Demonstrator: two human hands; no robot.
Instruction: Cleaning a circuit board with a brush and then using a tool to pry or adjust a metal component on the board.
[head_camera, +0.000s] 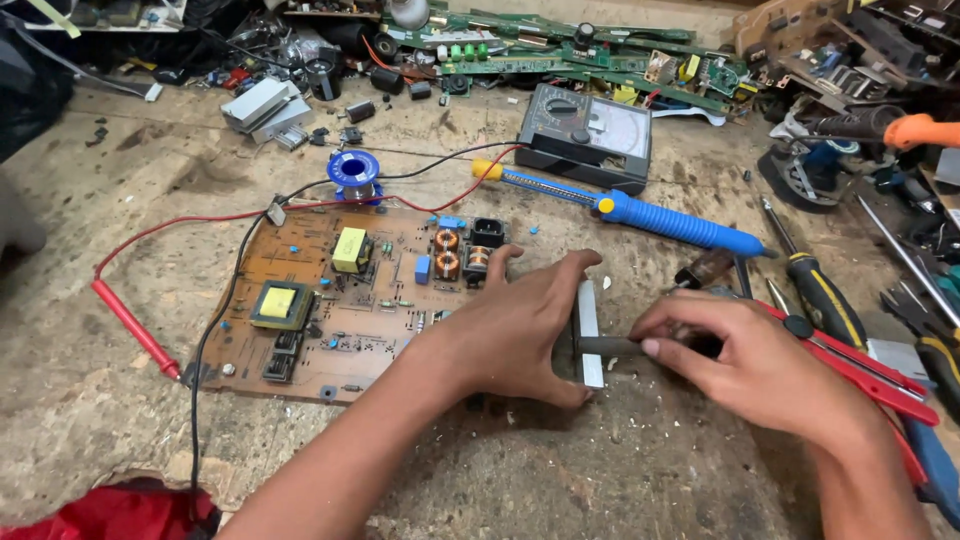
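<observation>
A brown circuit board (330, 300) with yellow transformers and copper coils lies flat on the worn workbench. My left hand (520, 325) rests on the board's right edge and grips a pale metal heat-sink strip (588, 335) between thumb and fingers. My right hand (750, 360) holds a dark screwdriver (610, 346) lying horizontal, its tip against the strip. The tool's handle is hidden in my palm.
A blue desoldering pump (640, 210), a black analog multimeter (590, 135) and a blue solder spool (354, 175) lie behind the board. A red probe (135, 325) and red and black leads lie at left. Screwdrivers (825, 300) and red-handled pliers (880, 385) lie at right. Green boards are piled at the back.
</observation>
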